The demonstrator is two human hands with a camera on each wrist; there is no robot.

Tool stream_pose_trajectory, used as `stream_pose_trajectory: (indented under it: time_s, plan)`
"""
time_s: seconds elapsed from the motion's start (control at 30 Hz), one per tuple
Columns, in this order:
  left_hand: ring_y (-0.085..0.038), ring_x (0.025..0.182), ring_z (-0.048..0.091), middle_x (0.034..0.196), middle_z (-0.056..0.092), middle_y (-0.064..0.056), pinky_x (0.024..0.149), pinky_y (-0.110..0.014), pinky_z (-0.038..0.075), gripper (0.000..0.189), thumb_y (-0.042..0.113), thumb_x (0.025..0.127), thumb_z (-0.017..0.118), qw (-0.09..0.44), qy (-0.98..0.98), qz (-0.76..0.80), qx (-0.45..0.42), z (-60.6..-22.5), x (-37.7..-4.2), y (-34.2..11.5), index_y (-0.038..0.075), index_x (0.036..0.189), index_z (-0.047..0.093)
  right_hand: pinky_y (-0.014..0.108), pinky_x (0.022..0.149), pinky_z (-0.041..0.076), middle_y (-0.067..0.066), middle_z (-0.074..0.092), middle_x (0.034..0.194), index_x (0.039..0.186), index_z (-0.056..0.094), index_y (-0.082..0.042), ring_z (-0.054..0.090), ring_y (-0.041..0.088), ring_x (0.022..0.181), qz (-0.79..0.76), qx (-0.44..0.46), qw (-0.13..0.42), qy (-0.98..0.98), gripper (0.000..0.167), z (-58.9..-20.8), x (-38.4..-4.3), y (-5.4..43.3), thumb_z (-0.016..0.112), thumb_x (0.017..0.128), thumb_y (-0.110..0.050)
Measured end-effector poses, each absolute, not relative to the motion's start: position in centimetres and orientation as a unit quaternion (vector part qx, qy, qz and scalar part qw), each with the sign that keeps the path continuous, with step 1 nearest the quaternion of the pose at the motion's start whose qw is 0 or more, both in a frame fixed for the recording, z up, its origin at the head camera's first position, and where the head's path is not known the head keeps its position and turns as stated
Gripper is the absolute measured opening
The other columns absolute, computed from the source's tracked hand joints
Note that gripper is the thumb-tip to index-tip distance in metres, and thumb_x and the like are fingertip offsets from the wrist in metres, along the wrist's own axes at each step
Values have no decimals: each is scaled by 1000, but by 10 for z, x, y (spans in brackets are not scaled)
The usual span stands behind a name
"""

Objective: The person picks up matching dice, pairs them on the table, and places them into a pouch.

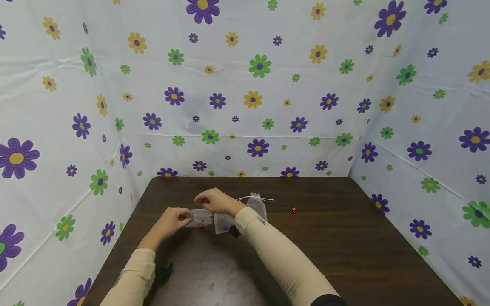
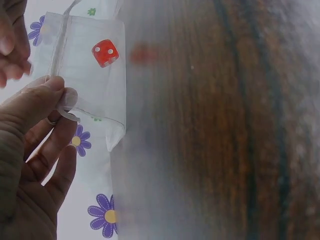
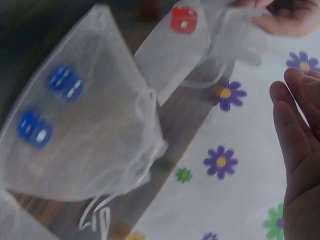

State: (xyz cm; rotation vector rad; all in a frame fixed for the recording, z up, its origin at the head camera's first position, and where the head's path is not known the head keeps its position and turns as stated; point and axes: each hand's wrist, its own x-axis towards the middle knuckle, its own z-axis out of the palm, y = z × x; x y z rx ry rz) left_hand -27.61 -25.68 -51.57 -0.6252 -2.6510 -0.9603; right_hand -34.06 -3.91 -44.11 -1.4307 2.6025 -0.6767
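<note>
My left hand (image 1: 170, 222) pinches the edge of a sheer white drawstring pouch (image 2: 87, 75) between thumb and fingertips. A red die (image 2: 105, 53) with white pips shows inside that pouch, which hangs just off the dark table. Above and beside the pouch is my right hand (image 1: 217, 201); in the right wrist view its fingers (image 3: 290, 120) are fairly straight and hold nothing. Another sheer pouch (image 3: 110, 135), with two blue dice (image 3: 66, 84) in it, lies on the table below my right hand.
Partly behind my right forearm lies a third sheer pouch (image 1: 255, 205) with a white drawstring. A loose red die (image 1: 293, 210) sits farther right on the brown table (image 1: 325, 246). Flower-patterned white cloth (image 1: 229, 85) hangs behind the table and along both sides.
</note>
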Motion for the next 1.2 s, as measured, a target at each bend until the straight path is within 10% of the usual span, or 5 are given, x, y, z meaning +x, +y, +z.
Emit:
stream_pose_trajectory:
  time_s: [1.2]
  plan:
    - [-9,72,57,84,70,5,65,-25,53,11,3,89,76,99,-920,-329,-189,-514,-276,-263,14,91,76,48,92,54,20,70,113,123,66,7,66,34,105,-337,-214,35,916,34,-506,-397,246,63,90,14]
